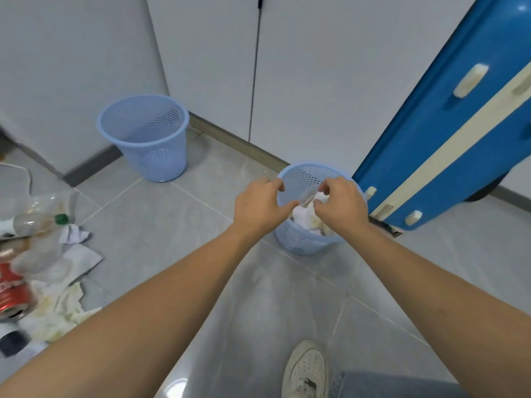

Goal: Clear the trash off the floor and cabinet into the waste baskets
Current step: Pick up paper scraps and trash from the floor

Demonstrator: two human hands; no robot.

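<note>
Both my hands hover over the near blue waste basket (pixel 304 242), which stands on the floor by the cabinet. It holds crumpled white paper (pixel 304 215). My left hand (pixel 258 206) is above the rim's left side, thumb and fingers spread in a curve with nothing in them. My right hand (pixel 343 205) is over the right side, its fingertips curled and pinching the top of the crumpled paper. A second blue waste basket (pixel 143 139) stands empty in the corner at the back left.
A trash pile lies on the floor at the left: a clear bottle with a green cap (pixel 34 224), a red can (pixel 13 291), stained tissues (pixel 61 307). A blue suitcase (pixel 448 130) leans at the right. White cabinet doors (pixel 301 81) stand behind. My shoe (pixel 307 369) is below.
</note>
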